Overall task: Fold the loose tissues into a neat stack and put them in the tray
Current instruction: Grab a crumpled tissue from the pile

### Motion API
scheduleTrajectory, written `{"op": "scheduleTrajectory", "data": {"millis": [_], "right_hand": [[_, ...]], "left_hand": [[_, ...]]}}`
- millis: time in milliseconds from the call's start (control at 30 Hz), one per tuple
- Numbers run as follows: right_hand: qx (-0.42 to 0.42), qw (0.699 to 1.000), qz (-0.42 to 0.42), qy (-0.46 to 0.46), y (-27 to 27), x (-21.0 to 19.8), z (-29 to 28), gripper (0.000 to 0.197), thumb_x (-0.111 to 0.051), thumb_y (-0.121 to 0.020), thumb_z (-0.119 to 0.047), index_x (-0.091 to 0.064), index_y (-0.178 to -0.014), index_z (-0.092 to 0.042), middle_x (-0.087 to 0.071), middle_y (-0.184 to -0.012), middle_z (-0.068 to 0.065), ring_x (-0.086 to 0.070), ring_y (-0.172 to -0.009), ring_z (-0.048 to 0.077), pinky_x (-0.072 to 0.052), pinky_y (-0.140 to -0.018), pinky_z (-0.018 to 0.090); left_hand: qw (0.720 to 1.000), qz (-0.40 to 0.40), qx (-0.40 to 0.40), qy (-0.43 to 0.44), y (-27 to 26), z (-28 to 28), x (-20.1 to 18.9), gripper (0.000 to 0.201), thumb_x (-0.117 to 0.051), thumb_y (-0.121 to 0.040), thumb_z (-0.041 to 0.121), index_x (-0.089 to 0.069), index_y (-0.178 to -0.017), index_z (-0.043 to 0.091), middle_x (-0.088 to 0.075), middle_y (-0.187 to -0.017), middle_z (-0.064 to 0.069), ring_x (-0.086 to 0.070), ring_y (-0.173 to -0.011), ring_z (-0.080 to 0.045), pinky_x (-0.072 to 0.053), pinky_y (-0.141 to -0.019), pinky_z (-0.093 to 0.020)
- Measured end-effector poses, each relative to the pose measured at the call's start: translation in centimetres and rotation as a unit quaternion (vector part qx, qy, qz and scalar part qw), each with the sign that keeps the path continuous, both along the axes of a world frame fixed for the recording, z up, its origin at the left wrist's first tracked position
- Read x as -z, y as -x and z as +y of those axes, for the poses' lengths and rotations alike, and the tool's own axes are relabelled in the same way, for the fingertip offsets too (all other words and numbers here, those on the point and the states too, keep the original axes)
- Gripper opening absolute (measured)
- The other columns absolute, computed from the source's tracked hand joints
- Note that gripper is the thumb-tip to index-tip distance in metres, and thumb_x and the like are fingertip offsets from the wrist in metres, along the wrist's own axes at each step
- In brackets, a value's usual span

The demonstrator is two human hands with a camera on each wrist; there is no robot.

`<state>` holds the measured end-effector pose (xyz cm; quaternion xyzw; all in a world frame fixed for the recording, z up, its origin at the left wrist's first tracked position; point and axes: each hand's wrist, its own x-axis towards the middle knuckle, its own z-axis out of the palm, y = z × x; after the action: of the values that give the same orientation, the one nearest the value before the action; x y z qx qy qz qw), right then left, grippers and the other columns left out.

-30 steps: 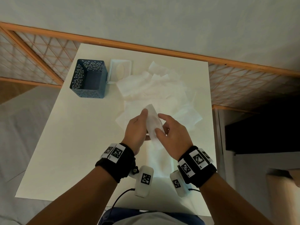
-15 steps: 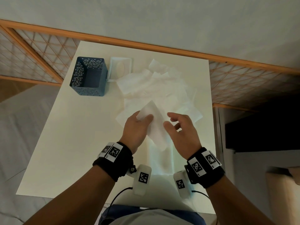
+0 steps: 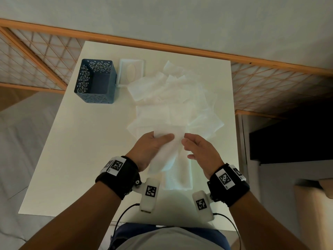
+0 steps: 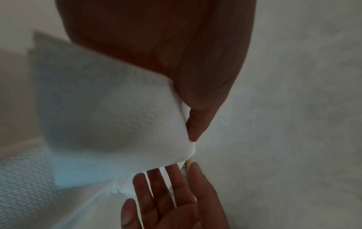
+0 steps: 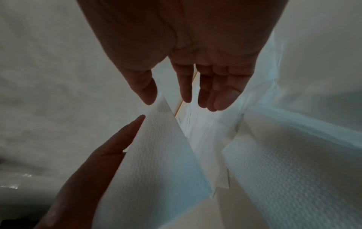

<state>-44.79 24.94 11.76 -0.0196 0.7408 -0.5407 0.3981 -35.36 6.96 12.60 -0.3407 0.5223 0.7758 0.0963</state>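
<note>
Pinched between thumb and fingers of left hand (image 3: 150,147): one white tissue (image 3: 168,145), lifted off white table (image 3: 86,150), lower end drooping toward wrist. Right hand (image 3: 200,152) just beside its right edge, fingers (image 5: 184,86) straight and relaxed, gripping nothing. From left: dark blue perforated tray (image 3: 95,82) at far-left of table; white tissue box (image 3: 132,72) touching its right side; heap of loose tissues (image 3: 180,98) spread right of that; folded stack (image 3: 180,175) lying under both hands, near front edge.
</note>
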Motion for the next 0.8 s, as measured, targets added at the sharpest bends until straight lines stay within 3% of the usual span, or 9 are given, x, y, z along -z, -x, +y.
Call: {"op": "scheduleTrajectory", "data": {"millis": [133, 267, 333, 433, 533, 600, 667, 733, 800], "right_hand": [[-0.03, 0.999, -0.029, 0.014, -0.4, 0.2, -0.3, 0.029, -0.073, -0.088, -0.043, -0.076, -0.109, -0.023, -0.078, -0.11, -0.001, -0.072, -0.106, 0.018, -0.054, -0.094, 0.035], [-0.045, 0.998, 0.042, -0.019, -0.8, 0.6, -0.1, 0.024, -0.073, -0.095, -0.027, -0.064, -0.082, -0.009, -0.055, -0.075, 0.003, -0.054, -0.074, 0.016, -0.051, -0.077, 0.034], [-0.047, 0.996, 0.063, -0.043, -0.8, 0.5, 0.1, 0.028, -0.071, -0.096, -0.025, -0.059, -0.073, -0.014, -0.043, -0.068, 0.0, -0.042, -0.067, 0.016, -0.043, -0.069, 0.031], [-0.006, 0.999, -0.034, -0.006, -0.8, -0.1, 0.1, 0.028, -0.059, -0.1, -0.027, -0.062, -0.074, -0.019, -0.062, -0.072, 0.005, -0.045, -0.058, 0.018, -0.044, -0.066, 0.033], [0.064, 0.987, -0.138, 0.053, -0.8, -0.6, 0.1, 0.043, -0.046, -0.104, -0.039, -0.066, -0.093, -0.002, -0.075, -0.093, 0.026, -0.056, -0.06, 0.028, -0.05, -0.068, 0.04], [0.086, 0.985, -0.145, 0.045, -0.7, -0.4, 0.1, 0.057, -0.044, -0.106, -0.05, -0.068, -0.106, 0.002, -0.076, -0.094, 0.026, -0.064, -0.067, 0.033, -0.055, -0.077, 0.046], [0.081, 0.988, -0.129, 0.012, -0.7, -0.2, 0.2, 0.06, -0.047, -0.106, -0.054, -0.072, -0.105, 0.0, -0.074, -0.085, 0.02, -0.068, -0.071, 0.032, -0.058, -0.078, 0.044], [0.06, 0.994, -0.094, -0.004, -0.8, -0.1, 0.5, 0.049, -0.058, -0.103, -0.049, -0.076, -0.095, -0.003, -0.073, -0.079, 0.015, -0.069, -0.071, 0.028, -0.059, -0.074, 0.039], [0.039, 0.998, -0.051, 0.001, -1.1, 0.1, 0.8, 0.033, -0.071, -0.097, -0.036, -0.076, -0.088, -0.005, -0.075, -0.081, 0.007, -0.068, -0.072, 0.024, -0.06, -0.078, 0.04]], "left_hand": [[1.0, 0.002, 0.011, -0.018, -0.1, 0.1, 0.1, 0.03, -0.072, -0.099, 0.029, -0.076, -0.119, 0.008, -0.079, -0.114, -0.014, -0.076, -0.1, -0.03, -0.058, -0.083, -0.038], [1.0, 0.011, 0.018, -0.004, -0.4, -0.1, 0.2, 0.025, -0.072, -0.097, 0.021, -0.076, -0.118, 0.008, -0.078, -0.115, -0.016, -0.074, -0.107, -0.038, -0.058, -0.093, -0.047], [0.999, 0.02, 0.028, 0.029, -0.5, -0.2, 0.1, 0.019, -0.072, -0.096, 0.014, -0.077, -0.114, 0.009, -0.079, -0.112, -0.015, -0.075, -0.104, -0.035, -0.058, -0.093, -0.046], [0.996, 0.026, 0.053, 0.07, -0.8, -0.1, -0.4, 0.015, -0.071, -0.096, 0.011, -0.078, -0.109, 0.013, -0.079, -0.11, -0.013, -0.075, -0.094, -0.024, -0.058, -0.085, -0.036], [0.991, 0.034, 0.09, 0.097, -1.0, 0.2, -0.5, 0.017, -0.073, -0.096, 0.014, -0.078, -0.112, 0.017, -0.079, -0.11, -0.007, -0.074, -0.096, -0.014, -0.055, -0.085, -0.027], [0.988, 0.04, 0.119, 0.092, -1.2, 0.5, -0.5, 0.02, -0.077, -0.094, 0.021, -0.077, -0.114, 0.018, -0.08, -0.112, 0.0, -0.073, -0.104, -0.01, -0.053, -0.092, -0.025], [0.986, 0.036, 0.126, 0.105, -1.7, 0.8, -0.6, 0.031, -0.078, -0.089, 0.046, -0.078, -0.11, 0.023, -0.079, -0.11, 0.009, -0.071, -0.107, -0.005, -0.049, -0.096, -0.026], [0.988, 0.014, 0.086, 0.129, -2.2, 0.8, -0.3, 0.051, -0.06, -0.085, 0.07, -0.081, -0.104, 0.028, -0.077, -0.109, 0.014, -0.068, -0.107, -0.004, -0.045, -0.097, -0.025], [0.991, -0.019, 0.007, 0.133, -2.7, 0.8, 0.7, 0.059, -0.052, -0.09, 0.076, -0.08, -0.103, 0.025, -0.077, -0.11, 0.013, -0.068, -0.109, -0.009, -0.046, -0.101, -0.028]]}}
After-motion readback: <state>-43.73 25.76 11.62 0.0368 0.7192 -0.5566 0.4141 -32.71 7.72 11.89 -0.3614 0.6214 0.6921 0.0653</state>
